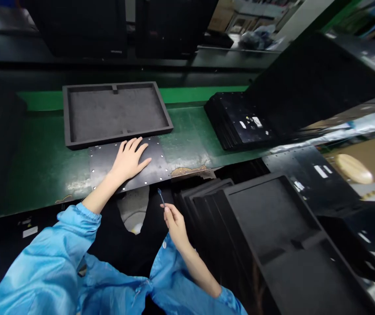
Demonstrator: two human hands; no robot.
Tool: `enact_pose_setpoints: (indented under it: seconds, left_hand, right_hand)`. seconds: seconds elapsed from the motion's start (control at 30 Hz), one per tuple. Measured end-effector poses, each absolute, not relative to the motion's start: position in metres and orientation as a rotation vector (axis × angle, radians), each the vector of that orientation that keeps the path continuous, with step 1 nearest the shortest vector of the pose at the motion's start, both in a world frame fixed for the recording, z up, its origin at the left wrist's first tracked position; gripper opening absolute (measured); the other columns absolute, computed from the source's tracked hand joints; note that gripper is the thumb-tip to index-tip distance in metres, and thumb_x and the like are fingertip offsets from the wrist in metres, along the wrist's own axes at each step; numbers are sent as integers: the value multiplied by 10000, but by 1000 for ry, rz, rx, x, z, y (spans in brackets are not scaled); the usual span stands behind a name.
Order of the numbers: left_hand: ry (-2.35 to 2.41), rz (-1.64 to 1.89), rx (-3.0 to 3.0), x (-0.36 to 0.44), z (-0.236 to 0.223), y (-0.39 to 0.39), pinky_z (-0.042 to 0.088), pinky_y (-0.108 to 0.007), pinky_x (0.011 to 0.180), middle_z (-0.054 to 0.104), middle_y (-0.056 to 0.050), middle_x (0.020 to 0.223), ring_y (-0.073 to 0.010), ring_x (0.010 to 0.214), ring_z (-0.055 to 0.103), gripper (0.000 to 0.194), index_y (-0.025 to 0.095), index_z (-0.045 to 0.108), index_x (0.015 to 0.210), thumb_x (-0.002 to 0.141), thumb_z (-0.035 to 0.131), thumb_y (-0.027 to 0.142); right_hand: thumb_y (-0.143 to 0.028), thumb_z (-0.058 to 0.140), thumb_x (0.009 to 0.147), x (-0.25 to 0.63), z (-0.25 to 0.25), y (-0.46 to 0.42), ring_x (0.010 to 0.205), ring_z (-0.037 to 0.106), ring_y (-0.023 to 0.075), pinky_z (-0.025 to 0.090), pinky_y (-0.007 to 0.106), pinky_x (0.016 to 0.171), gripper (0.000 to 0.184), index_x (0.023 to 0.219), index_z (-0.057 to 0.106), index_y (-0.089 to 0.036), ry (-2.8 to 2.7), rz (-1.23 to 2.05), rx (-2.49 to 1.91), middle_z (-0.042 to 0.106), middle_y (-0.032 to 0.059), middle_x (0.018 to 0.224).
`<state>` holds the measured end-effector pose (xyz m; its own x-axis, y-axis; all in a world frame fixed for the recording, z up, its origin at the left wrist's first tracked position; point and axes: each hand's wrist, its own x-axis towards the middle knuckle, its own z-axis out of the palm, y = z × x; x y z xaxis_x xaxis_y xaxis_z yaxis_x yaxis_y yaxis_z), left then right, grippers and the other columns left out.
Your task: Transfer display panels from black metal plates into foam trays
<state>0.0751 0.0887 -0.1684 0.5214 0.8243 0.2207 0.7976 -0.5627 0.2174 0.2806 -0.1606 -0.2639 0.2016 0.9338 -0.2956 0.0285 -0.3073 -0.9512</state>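
The left hand [130,159] lies palm down on a flat dark panel [153,164], fingers spread wide, holding nothing. Small light dots line the panel's edges; its near side runs along the near edge of the green bench [43,162]. The right hand [173,221] pinches a slim stick tool [161,197] between thumb and fingers, its blue tip pointing far and stopping just short of the panel's near edge.

On the far side, the near rim of a black foam tray [67,116] sits right against or over the panel's far edge; which, I cannot tell. To the right, green surface separates tray and panel from a stack of black panels [240,118], leaving sideways room. The bench edge is chipped just right of the panel. Near right, stacked foam trays [266,210] crowd the right forearm's side.
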Motion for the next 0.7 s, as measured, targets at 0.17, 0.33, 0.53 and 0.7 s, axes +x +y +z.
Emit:
enact_pose_setpoints:
  seconds: [0.17,0.33,0.53,0.7]
  left_hand:
    - [1432,547,2622,85,-171,102,337,-577,1282,544,-172,1641,-382,1501,462,627,202,597,1552,1075,452,584]
    - [1460,584,2615,85,-172,103,334,-547,1289,553,-171,1603,-372,1473,469,622,191,591,1557,1066,488,560]
    - [1540,579,2569,92,-169,105,375,-533,1247,599,-177,1464,-386,1378,510,612,179,622,1515,1017,576,533]
    - [1566,557,2555,96,-168,107,387,-586,1197,602,-183,1441,-403,1347,512,597,200,598,1506,1020,544,542]
  right_hand:
    - [-699,616,1028,281,-266,-144,518,368,89,271,243,493,566,1170,735,-164,-831,1281,-1525,504,-44,706]
    - [-724,636,1005,276,-268,-137,536,313,91,213,229,492,583,1143,720,-164,-750,1285,-1500,435,-65,653]
    - [-716,641,1010,274,-269,-136,537,308,83,204,229,494,568,1134,726,-168,-746,1262,-1504,431,-66,657]
    - [-722,773,907,285,-267,-127,495,277,70,164,218,464,596,1137,712,-176,-666,1366,-1447,423,-89,612]
